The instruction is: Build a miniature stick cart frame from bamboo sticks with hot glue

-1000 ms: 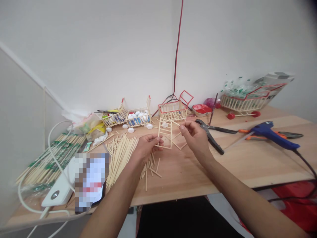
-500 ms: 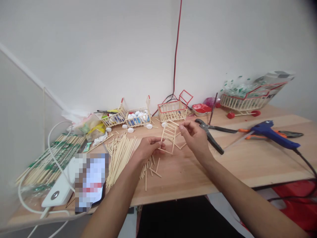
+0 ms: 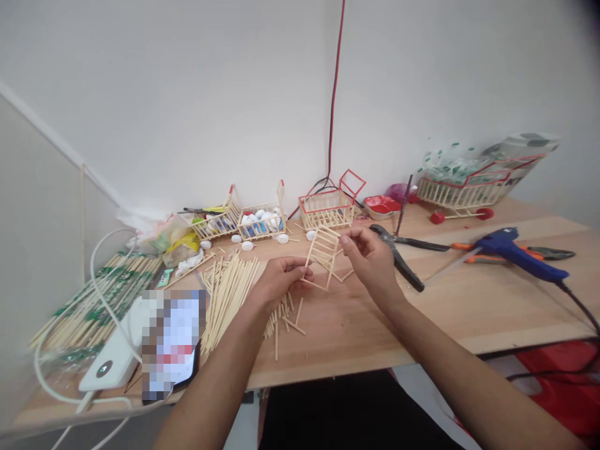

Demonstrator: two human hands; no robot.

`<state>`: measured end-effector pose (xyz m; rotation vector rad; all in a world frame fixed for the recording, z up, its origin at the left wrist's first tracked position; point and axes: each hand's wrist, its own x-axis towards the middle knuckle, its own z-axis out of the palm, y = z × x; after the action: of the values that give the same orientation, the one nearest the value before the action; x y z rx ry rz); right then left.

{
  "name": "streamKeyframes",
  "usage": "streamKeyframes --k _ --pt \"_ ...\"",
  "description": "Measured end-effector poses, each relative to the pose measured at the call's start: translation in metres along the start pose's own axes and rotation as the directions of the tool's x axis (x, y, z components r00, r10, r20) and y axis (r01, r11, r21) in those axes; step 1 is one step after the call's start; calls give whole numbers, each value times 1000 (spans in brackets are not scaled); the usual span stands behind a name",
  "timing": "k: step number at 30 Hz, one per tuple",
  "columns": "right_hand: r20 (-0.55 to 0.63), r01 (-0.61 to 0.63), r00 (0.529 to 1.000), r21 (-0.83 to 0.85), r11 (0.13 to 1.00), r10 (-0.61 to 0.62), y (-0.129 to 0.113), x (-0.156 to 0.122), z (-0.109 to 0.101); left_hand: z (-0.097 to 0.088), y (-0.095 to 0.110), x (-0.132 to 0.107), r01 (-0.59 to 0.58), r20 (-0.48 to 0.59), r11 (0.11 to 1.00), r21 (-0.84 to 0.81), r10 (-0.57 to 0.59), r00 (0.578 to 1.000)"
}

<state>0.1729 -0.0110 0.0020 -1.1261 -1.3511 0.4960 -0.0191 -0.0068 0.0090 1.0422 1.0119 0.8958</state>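
While pinching the left side of a small ladder-like stick frame [image 3: 332,264] between thumb and fingers of the left hand [image 3: 285,275], grips its upper right corner between thumb and forefinger of the right hand [image 3: 368,247]; holds the frame tilted over the wooden table [image 3: 356,331], with both hands closed on it; just behind it, has a stick basket [image 3: 328,209] with a red rim; to the left of that, has a stick cart [image 3: 262,236] full of white and blue pieces, and beside it another cart [image 3: 229,222]; near the left hand, has a fan of loose sticks [image 3: 229,306], with short cut pieces [image 3: 294,327] scattered just below the hand; at the left end of the table, shows a phone [image 3: 175,344] with a blurred screen, a white device [image 3: 112,362] with a white cable, and bundled sticks [image 3: 98,300] with green bands; just right of the right hand, has black pliers [image 3: 398,259] lying open, with a thin dark brush [image 3: 404,206] at a slant beyond them, near a tray of red paint [image 3: 382,206]; farther right, shows a blue glue gun [image 3: 506,250] lying across orange-handled pliers [image 3: 552,255]; at the back right, has a larger cart [image 3: 454,200] on red wheels, loaded with clear and green plastic.
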Motion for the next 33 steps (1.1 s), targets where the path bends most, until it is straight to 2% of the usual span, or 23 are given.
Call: streamKeyframes --k 24,29,33 --pt "-4 4 1000 21 1000 -4 -1 0 1 1 -9 4 19 -37 999 -48 -20 999" --pt "5 -4 1000 20 1000 4 -1 0 1 5 -1 0 3 -114 999 36 2 994" --pt "4 -4 1000 12 1000 4 0 0 1 7 4 -2 -50 -146 973 224 84 986"
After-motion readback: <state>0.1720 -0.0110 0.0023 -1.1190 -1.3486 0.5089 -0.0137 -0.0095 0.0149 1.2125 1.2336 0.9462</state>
